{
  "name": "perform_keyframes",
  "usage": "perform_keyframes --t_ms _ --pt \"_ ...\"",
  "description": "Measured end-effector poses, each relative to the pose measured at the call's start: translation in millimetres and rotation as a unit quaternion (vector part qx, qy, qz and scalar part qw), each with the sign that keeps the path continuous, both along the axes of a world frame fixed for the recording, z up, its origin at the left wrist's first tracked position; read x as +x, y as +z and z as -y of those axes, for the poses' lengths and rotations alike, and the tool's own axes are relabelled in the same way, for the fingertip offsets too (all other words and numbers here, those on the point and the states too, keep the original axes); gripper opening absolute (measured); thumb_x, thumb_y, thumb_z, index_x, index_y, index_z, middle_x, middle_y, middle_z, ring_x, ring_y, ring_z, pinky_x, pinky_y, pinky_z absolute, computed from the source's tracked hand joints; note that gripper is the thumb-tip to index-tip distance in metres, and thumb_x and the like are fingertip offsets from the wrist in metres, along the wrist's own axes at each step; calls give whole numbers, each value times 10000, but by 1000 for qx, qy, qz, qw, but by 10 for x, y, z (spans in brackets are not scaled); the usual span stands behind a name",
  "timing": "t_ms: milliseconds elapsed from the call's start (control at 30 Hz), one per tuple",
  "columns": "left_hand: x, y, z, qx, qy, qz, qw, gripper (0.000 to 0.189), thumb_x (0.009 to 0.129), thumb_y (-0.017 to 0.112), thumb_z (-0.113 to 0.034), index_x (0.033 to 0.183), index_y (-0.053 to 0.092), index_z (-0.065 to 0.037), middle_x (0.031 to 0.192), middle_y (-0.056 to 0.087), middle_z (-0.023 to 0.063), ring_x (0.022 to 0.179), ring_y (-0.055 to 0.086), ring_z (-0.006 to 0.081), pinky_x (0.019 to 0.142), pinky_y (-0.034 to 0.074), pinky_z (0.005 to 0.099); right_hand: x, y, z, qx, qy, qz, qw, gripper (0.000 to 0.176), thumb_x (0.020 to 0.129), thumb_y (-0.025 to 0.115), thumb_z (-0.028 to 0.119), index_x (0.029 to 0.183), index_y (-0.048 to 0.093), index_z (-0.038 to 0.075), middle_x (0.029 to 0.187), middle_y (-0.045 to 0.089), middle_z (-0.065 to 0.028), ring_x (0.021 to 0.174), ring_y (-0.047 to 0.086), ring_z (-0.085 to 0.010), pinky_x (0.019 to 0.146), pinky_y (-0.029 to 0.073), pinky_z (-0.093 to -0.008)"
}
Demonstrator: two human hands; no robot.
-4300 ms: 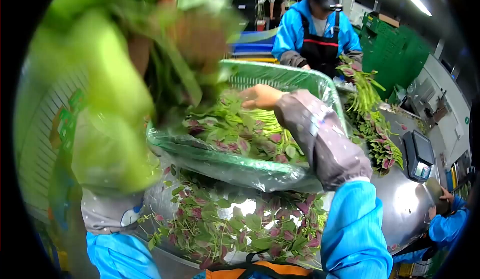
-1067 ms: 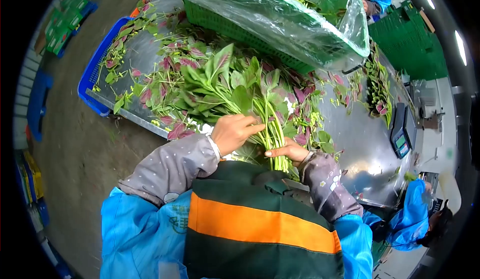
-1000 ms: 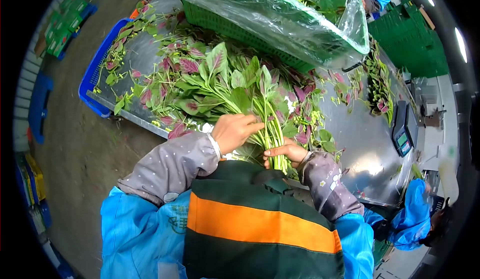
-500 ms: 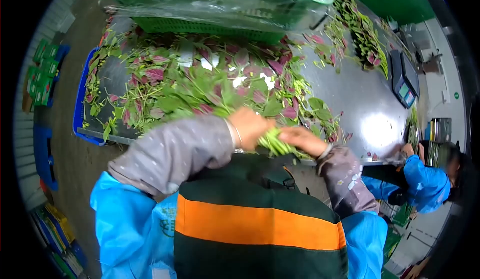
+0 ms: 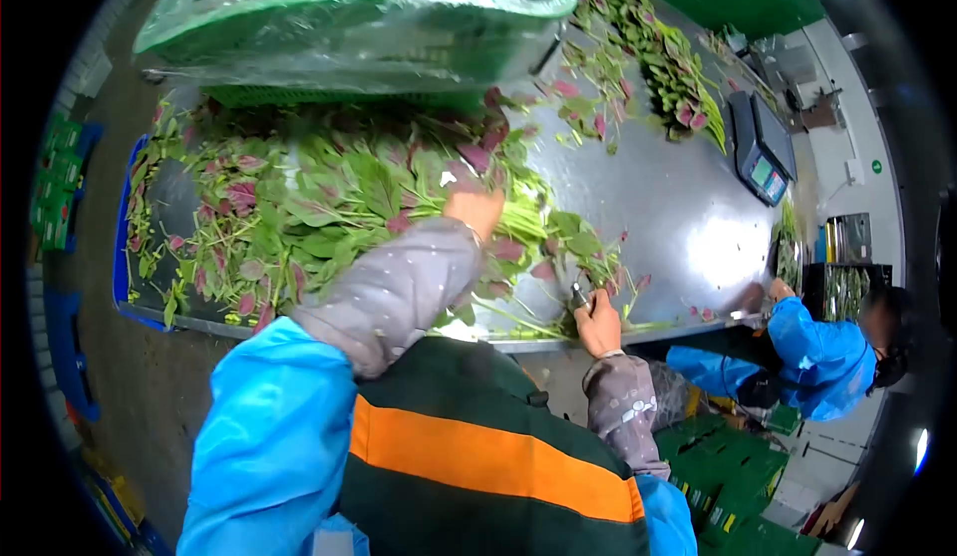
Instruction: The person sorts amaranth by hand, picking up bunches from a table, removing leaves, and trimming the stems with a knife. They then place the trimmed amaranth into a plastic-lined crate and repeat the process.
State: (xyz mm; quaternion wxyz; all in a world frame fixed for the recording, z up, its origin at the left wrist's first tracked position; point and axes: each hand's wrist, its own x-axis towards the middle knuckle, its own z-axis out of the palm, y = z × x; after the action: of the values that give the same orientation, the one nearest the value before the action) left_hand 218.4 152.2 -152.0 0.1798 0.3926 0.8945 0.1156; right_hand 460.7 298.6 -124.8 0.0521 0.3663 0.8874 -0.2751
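My left hand is closed round a bunch of amaranth, its leaves pointing left and its pale green stems showing at the right. The bunch is over the leaf-strewn metal table. Near the table's front edge, my right hand is closed on what looks like a small knife with a shiny metal part; most of it is hidden in the fingers. Loose stems and purple-green leaves lie between the two hands.
A green crate lined with clear plastic holds more greens at the back. Amaranth bunches lie at the back right, near a digital scale. A blue tray is at the left edge. Another person works at the right.
My hands were together on the stems; now they are apart. The left has moved up onto the table with the bunch, the right down with the knife. The view has shifted.
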Motion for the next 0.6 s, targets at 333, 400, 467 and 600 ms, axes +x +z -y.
perform_keyframes --t_ms 333,400,467,600 --pt "-58 174 -20 -14 49 61 997 337 627 674 -171 898 554 -11 836 629 179 809 619 310 710 486 407 -387 -10 695 -51 -41 -193 979 269 918 384 214 1009 521 0 837 575 -205 734 561 -360 643 420 -423" --pt "-87 164 -21 -22 45 59 997 347 628 668 -163 910 546 -3 834 629 186 808 621 308 709 488 399 -524 -19 774 -11 -11 -165 986 272 921 376 221 1053 487 11 863 576 -220 749 551 -402 637 414 -441" --pt "-64 106 -32 -25 43 44 998 343 630 665 -160 910 546 -1 822 630 185 797 623 309 705 489 395 -642 -46 790 6 -2 -114 993 277 914 385 251 1053 431 15 807 574 -258 737 543 -440 627 411 -486" --pt "-30 41 -42 1 35 31 999 348 627 673 -164 905 541 -1 803 632 178 778 626 306 688 490 394 -993 -286 681 6 -6 -21 1000 280 903 393 297 946 396 20 719 569 -291 686 545 -469 613 419 -528"
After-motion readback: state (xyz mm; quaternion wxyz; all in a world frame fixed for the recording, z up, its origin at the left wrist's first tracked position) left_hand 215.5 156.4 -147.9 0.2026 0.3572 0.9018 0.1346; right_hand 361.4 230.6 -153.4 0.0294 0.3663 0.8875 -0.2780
